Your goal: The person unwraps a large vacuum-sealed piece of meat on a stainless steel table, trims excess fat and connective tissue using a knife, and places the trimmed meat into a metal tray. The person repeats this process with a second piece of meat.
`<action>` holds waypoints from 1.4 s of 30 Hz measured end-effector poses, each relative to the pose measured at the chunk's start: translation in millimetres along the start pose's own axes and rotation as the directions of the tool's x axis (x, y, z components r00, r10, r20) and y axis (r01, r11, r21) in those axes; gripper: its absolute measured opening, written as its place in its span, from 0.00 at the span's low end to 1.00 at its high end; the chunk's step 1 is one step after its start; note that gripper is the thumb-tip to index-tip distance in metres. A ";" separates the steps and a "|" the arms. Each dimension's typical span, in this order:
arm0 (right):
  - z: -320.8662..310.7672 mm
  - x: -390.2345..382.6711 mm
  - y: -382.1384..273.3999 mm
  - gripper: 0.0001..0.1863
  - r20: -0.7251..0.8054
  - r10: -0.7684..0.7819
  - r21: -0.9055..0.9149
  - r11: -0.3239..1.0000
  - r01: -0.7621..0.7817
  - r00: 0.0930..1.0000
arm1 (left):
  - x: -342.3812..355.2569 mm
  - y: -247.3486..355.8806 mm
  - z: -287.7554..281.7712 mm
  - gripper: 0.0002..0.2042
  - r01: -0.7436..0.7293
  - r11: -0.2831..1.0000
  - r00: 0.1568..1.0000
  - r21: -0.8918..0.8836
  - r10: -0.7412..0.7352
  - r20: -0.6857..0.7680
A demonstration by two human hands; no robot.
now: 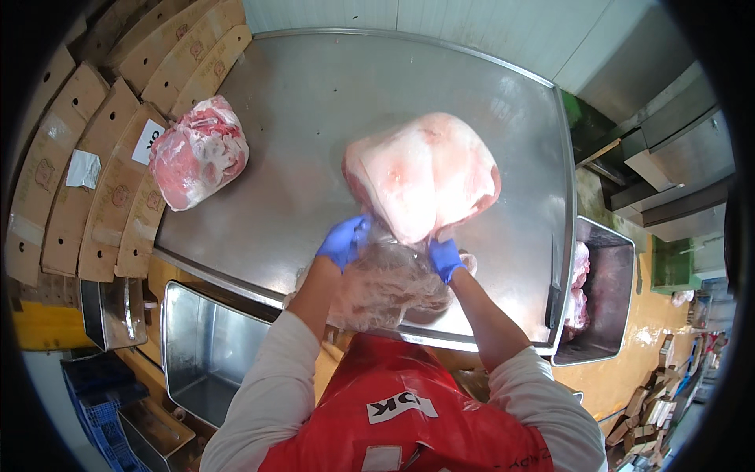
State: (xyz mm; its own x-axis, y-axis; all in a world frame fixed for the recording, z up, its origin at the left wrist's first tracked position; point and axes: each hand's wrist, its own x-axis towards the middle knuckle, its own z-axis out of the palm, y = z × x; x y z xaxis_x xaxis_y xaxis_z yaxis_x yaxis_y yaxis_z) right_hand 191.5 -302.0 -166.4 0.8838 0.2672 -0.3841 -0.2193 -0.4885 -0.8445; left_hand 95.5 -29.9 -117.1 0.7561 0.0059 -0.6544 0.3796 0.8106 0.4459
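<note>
At the bottom centre of the frame is the person's red apron [409, 440], with white sleeves [271, 377] on either side. Just above it, a bunched heap of clear plastic film [385, 291] lies over the near edge of a metal table [299, 102]. Both hands wear blue gloves. The left hand [344, 242], left of centre, has its fingers curled in on the film. The right hand [446, 259] reaches to the lower edge of the meat, its fingertips partly hidden – whether it grips film or meat, I cannot tell.

The large pale piece of meat [429, 177] sits on the table just above centre, smooth side up, film bunched along its lower edge. At the table's right edge lies a dark, narrow object [556, 291].

A metal tub [212, 334] stands at lower left, beyond it a blue crate [110, 421]. Right of the table, a dark tub [609, 299] holds at least 2 pieces of red meat [578, 291].

At upper left, a 2nd large piece of meat [199, 156] – redder, with white fat – rests beside stacked cardboard boxes [94, 173]. A pale wall [472, 27] spans the top.
</note>
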 end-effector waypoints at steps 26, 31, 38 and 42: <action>-100.2 -123.1 -208.6 0.11 0.262 0.105 0.789 0.550 -0.275 0.959 | -210.5 67.0 141.7 0.07 -0.316 0.947 0.921 0.053 0.293 0.255; -126.2 -71.7 -202.3 0.09 0.205 -0.068 0.808 0.575 -0.130 0.976 | -218.7 53.6 92.0 0.07 -0.286 0.954 0.914 -0.086 0.299 0.275; -122.3 -80.0 -198.1 0.08 0.067 0.028 0.568 0.821 -0.061 0.997 | -255.9 46.9 50.0 0.06 -0.395 0.906 0.908 -0.150 0.410 0.086; -109.3 -70.5 -187.7 0.05 0.068 -0.040 0.457 0.889 0.004 0.997 | -276.3 63.7 71.2 0.06 -0.479 0.877 0.877 -0.028 0.480 0.029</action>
State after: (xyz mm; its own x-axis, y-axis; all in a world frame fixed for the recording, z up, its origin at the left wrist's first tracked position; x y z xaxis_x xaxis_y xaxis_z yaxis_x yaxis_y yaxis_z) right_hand 215.6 -320.0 60.0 0.8616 0.3424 -0.3747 -0.3801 -0.0539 -0.9234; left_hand -51.3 -21.5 135.6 0.8604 0.3773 -0.3425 -0.0441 0.7246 0.6877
